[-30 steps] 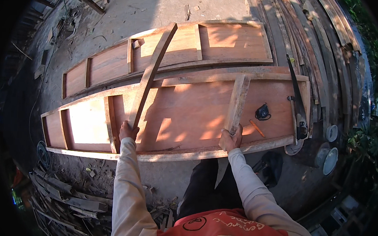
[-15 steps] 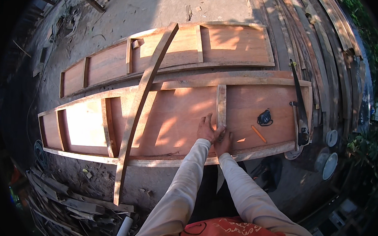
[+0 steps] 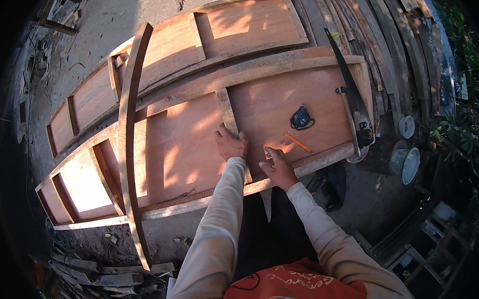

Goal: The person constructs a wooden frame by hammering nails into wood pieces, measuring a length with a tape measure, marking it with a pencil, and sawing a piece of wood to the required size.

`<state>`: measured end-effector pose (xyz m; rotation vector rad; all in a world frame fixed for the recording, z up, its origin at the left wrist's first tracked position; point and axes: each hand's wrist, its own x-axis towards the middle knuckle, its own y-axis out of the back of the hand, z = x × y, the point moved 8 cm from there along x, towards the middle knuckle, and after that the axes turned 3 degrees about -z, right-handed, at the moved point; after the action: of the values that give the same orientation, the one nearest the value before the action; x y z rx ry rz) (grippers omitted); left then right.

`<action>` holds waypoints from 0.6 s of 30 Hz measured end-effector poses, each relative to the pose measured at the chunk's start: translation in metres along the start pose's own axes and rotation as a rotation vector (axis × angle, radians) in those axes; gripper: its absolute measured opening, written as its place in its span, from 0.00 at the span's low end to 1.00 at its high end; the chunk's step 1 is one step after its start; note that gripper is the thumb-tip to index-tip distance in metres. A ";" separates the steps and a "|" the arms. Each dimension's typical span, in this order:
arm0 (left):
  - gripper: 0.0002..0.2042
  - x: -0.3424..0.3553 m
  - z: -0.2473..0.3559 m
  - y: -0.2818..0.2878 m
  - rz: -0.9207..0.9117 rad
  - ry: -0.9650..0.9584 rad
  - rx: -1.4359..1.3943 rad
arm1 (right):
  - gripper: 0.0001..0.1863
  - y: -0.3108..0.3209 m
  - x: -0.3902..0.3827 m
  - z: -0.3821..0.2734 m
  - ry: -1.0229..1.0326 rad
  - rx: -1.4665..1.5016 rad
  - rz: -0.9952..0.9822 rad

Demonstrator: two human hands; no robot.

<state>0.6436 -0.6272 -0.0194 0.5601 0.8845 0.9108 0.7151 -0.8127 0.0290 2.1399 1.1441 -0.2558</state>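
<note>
My left hand [image 3: 230, 144] straddles a short wooden crosspiece [image 3: 228, 112], its fingers over one side and the thumb on the other. This crosspiece spans the near shallow panel, a wooden frame [image 3: 193, 205] around a reddish plywood sheet [image 3: 188, 141]. Just right of it, my right hand [image 3: 280, 170] hovers above the plywood by the near rail, thumb and forefinger apart. An orange pencil [image 3: 298, 142] lies beyond the right fingertips. Farther back sits a small black object with a loop [image 3: 302, 118], its kind unclear. A handsaw [image 3: 352, 90] rests along the frame's right end.
A long loose beam [image 3: 129, 111] lies across both panels on the left. The second framed panel [image 3: 172, 43] is behind the near one. Planks [image 3: 364, 37] are stacked at the right, beside pails [image 3: 410, 165]. Scrap wood [image 3: 108, 278] is heaped at the lower left.
My right hand has left the crosspiece and moved right, its thumb and forefinger parting. My left hand stays at the crosspiece. The whole view has shifted and turned.
</note>
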 end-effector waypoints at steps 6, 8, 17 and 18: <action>0.30 0.007 0.037 -0.019 0.066 0.017 0.051 | 0.22 0.189 -0.019 0.080 -0.077 -0.091 0.480; 0.30 0.008 0.051 -0.021 0.111 0.042 0.106 | 0.23 0.249 -0.018 0.108 -0.261 -0.424 0.559; 0.32 -0.005 0.052 -0.033 0.087 0.047 0.134 | 0.30 0.279 -0.029 0.158 -0.418 -0.755 0.384; 0.32 -0.007 0.051 -0.033 0.086 0.050 0.120 | 0.32 0.281 -0.026 0.156 -0.297 -0.661 0.457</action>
<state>0.6992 -0.6528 -0.0140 0.6856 0.9712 0.9570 0.9448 -1.0372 0.0601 1.6330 0.4524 0.0206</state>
